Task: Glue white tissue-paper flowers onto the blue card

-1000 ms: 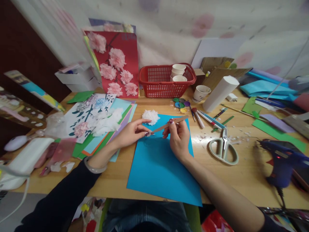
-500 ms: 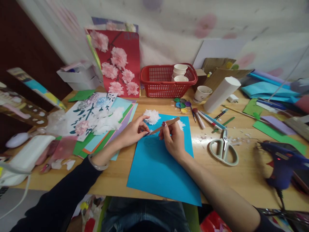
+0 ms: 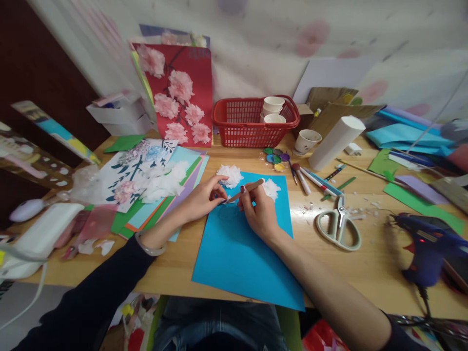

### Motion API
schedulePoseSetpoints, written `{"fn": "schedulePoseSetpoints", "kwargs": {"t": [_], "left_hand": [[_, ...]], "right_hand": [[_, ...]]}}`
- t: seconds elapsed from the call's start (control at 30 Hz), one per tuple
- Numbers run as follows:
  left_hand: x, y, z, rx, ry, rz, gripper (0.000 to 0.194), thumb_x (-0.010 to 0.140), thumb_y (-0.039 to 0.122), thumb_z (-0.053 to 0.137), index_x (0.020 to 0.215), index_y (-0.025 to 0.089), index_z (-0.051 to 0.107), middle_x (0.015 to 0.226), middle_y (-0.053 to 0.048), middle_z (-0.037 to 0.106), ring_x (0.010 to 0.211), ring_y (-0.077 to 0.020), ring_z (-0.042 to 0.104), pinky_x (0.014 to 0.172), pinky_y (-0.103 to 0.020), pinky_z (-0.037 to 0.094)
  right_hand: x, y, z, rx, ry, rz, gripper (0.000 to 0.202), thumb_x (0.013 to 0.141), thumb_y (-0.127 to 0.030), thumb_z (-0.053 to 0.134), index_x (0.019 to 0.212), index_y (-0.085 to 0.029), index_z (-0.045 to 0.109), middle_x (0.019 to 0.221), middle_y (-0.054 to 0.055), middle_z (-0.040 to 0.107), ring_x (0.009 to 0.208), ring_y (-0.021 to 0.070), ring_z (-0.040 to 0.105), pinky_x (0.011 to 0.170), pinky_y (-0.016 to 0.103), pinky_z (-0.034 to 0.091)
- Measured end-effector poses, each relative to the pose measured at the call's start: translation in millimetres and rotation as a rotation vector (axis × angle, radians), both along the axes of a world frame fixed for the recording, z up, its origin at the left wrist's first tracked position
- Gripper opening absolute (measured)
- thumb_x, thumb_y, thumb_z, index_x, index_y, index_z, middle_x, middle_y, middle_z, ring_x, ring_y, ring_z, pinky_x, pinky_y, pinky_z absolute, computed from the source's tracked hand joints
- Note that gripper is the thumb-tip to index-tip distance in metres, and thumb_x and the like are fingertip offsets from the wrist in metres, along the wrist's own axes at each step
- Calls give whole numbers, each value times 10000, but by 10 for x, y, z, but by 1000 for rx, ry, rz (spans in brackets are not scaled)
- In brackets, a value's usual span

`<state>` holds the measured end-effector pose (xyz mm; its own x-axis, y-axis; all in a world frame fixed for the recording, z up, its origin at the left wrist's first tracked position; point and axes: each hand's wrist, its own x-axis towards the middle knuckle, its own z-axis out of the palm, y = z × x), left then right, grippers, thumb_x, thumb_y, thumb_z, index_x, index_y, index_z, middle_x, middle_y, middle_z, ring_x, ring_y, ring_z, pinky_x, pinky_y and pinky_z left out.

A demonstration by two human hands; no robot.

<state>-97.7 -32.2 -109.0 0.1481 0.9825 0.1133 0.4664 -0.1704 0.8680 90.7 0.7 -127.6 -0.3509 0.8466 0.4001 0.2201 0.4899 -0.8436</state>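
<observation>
My right hand (image 3: 261, 212) is closed around a flat brown wooden stick (image 3: 255, 185), its lower end pointing down and left to the blue paper sheet (image 3: 244, 263). My left hand (image 3: 203, 199) rests at the sheet's upper left edge, thumb and fingertips drawn together by the stick's tip. Whatever small thing those fingers pinch, if any, is hidden. Just above lies a white ruffled paper flower (image 3: 230, 176) on the sheet's top left. Another white paper flower (image 3: 271, 189) sits at the top right, partly behind my right hand.
Scissors (image 3: 339, 229) and a blue glue gun (image 3: 420, 243) lie to the right. Behind stand a red basket (image 3: 252, 136) with paper cups, paint pots (image 3: 278, 159) and a white roll (image 3: 336, 144). Coloured sheets with white tissue (image 3: 161, 185) are on the left.
My right hand and the stick have shifted slightly left, and more of the right-hand white flower shows. My left hand stays in place.
</observation>
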Motion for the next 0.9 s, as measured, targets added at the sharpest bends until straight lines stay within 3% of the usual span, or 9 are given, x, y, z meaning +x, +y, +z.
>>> {"fn": "schedulePoseSetpoints", "kwargs": {"t": [0.2, 0.53, 0.77, 0.9], "left_hand": [[-61, -27, 16, 40, 24, 0, 490, 845, 113, 554, 1325, 190, 493, 981, -58, 737, 943, -195, 699, 885, -362, 529], [-144, -61, 55, 62, 267, -5, 527, 842, 78, 486, 1353, 204, 506, 1077, -47, 768, 1058, -219, 703, 940, -359, 513], [-147, -70, 40, 66, 296, -19, 517, 858, 70, 453, 1353, 206, 505, 1089, -39, 768, 1073, -218, 700, 941, -362, 508], [-156, -78, 106, 63, 262, 15, 484, 861, 80, 456, 1327, 185, 528, 1107, -62, 761, 1051, -213, 705, 917, -350, 522]], "right_hand": [[12, -6, 15, 45, -99, 11, 93, 965, -320, 437, 928, -247, 481, 682, 7, 655, 527, 172, 614, 532, 272, 434], [18, -18, 79, 88, -103, 43, 98, 967, -304, 411, 889, -253, 443, 686, 14, 671, 522, 164, 607, 526, 271, 433], [11, -35, 60, 36, 152, -98, 140, 997, -342, 429, 911, -242, 476, 585, -47, 593, 483, 138, 563, 511, 264, 436], [24, 0, 95, -34, 276, -176, 182, 993, -381, 458, 881, -239, 473, 549, -61, 573, 467, 136, 546, 501, 270, 426]]}}
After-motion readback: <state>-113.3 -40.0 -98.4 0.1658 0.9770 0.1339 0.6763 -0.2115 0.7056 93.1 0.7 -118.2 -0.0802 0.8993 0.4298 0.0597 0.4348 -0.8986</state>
